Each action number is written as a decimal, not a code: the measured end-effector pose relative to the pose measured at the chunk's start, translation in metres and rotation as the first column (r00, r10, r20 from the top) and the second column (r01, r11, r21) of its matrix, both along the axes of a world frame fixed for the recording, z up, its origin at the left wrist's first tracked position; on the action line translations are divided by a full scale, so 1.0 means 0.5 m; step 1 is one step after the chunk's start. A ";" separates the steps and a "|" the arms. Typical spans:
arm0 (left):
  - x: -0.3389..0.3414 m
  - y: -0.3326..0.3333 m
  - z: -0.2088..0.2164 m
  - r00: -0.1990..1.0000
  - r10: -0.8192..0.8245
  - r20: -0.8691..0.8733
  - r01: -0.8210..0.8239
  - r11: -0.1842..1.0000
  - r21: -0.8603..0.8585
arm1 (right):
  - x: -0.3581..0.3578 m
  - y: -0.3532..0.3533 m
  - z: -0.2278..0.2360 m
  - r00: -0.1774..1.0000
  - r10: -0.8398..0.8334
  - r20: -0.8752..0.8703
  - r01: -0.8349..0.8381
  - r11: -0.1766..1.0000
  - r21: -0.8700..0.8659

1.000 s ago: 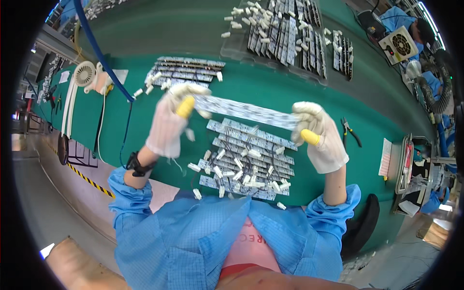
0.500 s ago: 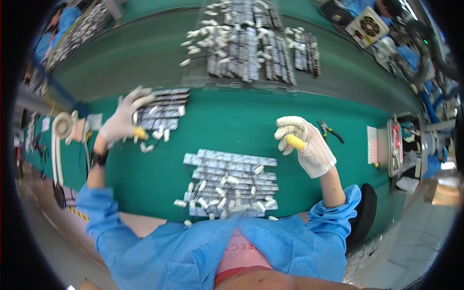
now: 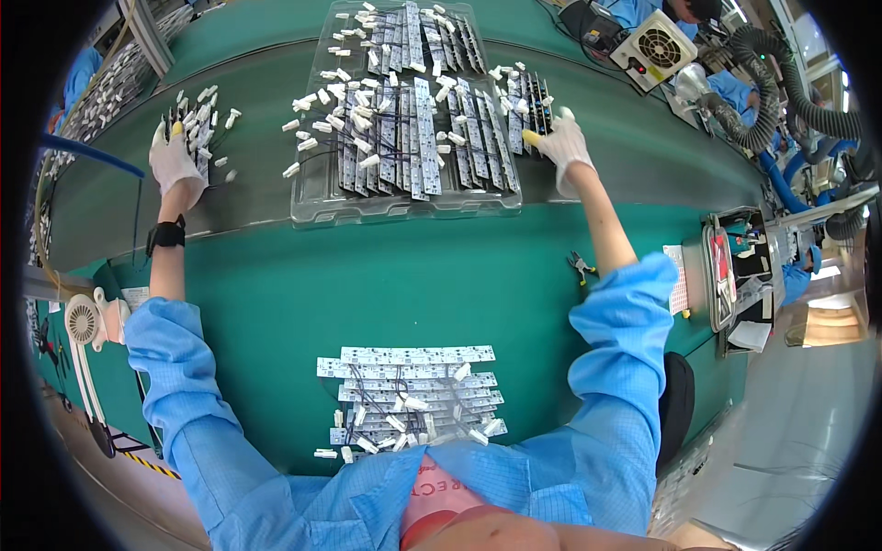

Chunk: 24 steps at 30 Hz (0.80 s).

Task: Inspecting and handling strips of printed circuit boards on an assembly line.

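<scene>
My left hand (image 3: 175,167), in a white glove with yellow fingertips, is closed on a bundle of narrow circuit boards (image 3: 197,125) with white plugs, on the dark belt at the far left. My right hand (image 3: 562,147), gloved the same way, reaches to the near end of a small row of circuit boards (image 3: 530,101); thumb and forefinger are apart around its corner. Between my hands a clear plastic tray (image 3: 317,217) carries several rows of such boards with dark wires. Near my body lies a stack of strip boards (image 3: 418,354) with white plugs and wires.
Cutters (image 3: 581,266) lie beside my right forearm on the green mat (image 3: 367,275). A small white fan (image 3: 83,321) stands at the left. On the right are a metal bin (image 3: 721,280) and a boxed fan unit (image 3: 657,50). Other people work beyond the belt.
My left hand has moved forward from the green mat to the belt, with the bundle of circuit boards. My right hand has reached forward to the boards beside the tray. The view has shifted.
</scene>
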State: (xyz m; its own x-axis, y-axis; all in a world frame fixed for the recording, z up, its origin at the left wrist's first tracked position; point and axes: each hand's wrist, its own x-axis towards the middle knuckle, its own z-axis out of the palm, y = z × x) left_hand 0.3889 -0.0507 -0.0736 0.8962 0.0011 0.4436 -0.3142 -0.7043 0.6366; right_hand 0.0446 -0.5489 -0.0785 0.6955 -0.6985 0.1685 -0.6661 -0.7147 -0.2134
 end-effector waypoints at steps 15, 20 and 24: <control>-0.591 0.006 0.072 0.594 -0.769 -0.234 0.800 0.596 0.072 | -0.047 0.049 -0.006 0.991 0.078 -0.113 -0.103 0.966 -0.237; -0.661 -0.008 0.092 0.523 -0.780 -0.344 0.846 0.524 0.098 | -0.119 0.012 0.029 0.994 0.041 0.104 -0.038 0.999 -0.031; -0.679 -0.015 0.060 0.510 -0.809 -0.293 0.855 0.513 0.072 | -0.116 0.059 0.032 0.977 0.185 0.106 -0.184 0.983 -0.022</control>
State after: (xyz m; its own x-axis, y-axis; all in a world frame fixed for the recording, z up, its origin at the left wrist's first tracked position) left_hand 0.0495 -0.0581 -0.0434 0.4990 -0.8516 0.1609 -0.7038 -0.2899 0.6485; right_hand -0.0133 -0.5193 -0.0625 0.7897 -0.5573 0.2564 -0.4962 -0.8260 -0.2673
